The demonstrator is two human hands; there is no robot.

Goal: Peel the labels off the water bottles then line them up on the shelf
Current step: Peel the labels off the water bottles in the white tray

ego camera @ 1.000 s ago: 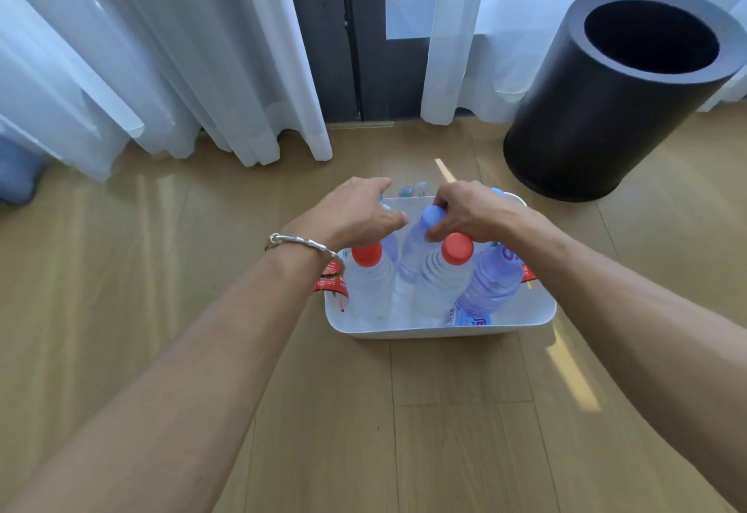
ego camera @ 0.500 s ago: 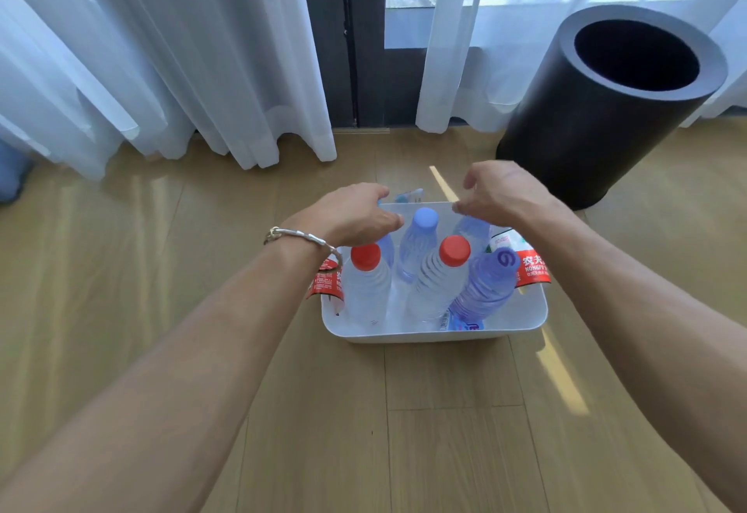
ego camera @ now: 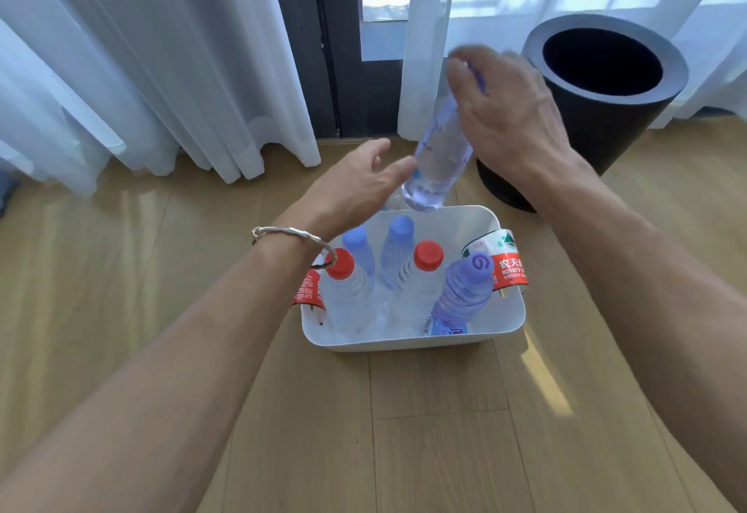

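Observation:
A white plastic tub (ego camera: 501, 322) stands on the wooden floor and holds several water bottles, two with red caps (ego camera: 429, 255) and others with blue or purple caps. Red peeled labels (ego camera: 510, 270) hang over the tub's right and left rims. My right hand (ego camera: 505, 108) grips the top of a clear bottle (ego camera: 440, 152) and holds it in the air above the tub's far edge, bottom end down. My left hand (ego camera: 355, 185) hovers open just left of that bottle's lower end, fingers spread, a silver bracelet on the wrist.
A tall black cylindrical bin (ego camera: 598, 108) with an open top stands right of the tub. White curtains (ego camera: 141, 67) and a dark door frame (ego camera: 323, 47) run along the back. Wooden floor (ego camera: 424, 431) lies in front.
My right hand has pulled one bottle up out of the tub and raised it. My left hand left the tub's bottles and opened beside the lifted bottle.

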